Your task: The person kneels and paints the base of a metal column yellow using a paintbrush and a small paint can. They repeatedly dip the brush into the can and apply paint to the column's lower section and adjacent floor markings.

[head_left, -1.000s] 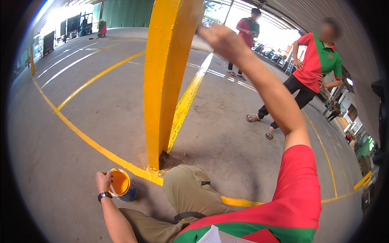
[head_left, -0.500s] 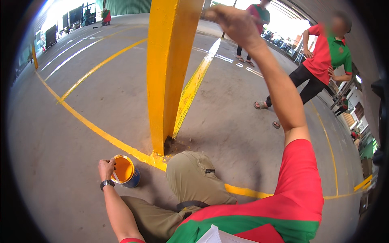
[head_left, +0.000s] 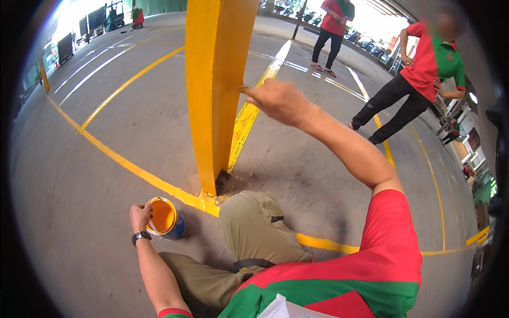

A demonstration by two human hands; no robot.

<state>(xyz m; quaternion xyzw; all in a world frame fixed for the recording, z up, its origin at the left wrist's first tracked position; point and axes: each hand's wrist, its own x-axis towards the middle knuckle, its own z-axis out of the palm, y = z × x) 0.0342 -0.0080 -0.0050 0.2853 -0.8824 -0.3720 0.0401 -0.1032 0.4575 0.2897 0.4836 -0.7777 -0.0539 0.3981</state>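
A yellow-painted column (head_left: 204, 111) rises from the floor before my knees. My right hand (head_left: 283, 103) is closed around a paintbrush (head_left: 242, 89), mostly hidden by the fingers, its tip against the column's right side. To the left, a blue paint bucket (head_left: 179, 227) with orange-yellow paint (head_left: 163, 213) inside stands on the floor. My left hand (head_left: 140, 216), with a watch at the wrist, grips the bucket at its rim, by the pale handle.
A yellow floor line (head_left: 132, 167) runs to the column's base, and a wider yellow strip (head_left: 246, 124) leads away behind it. At the right stands a person in red and green (head_left: 424, 58); another person (head_left: 331, 37) stands farther back. A forklift (head_left: 115, 18) is far left.
My right hand has come down from above, and the brush now meets the column's right face. The person at the right has shifted stance. My left hand stays on the bucket.
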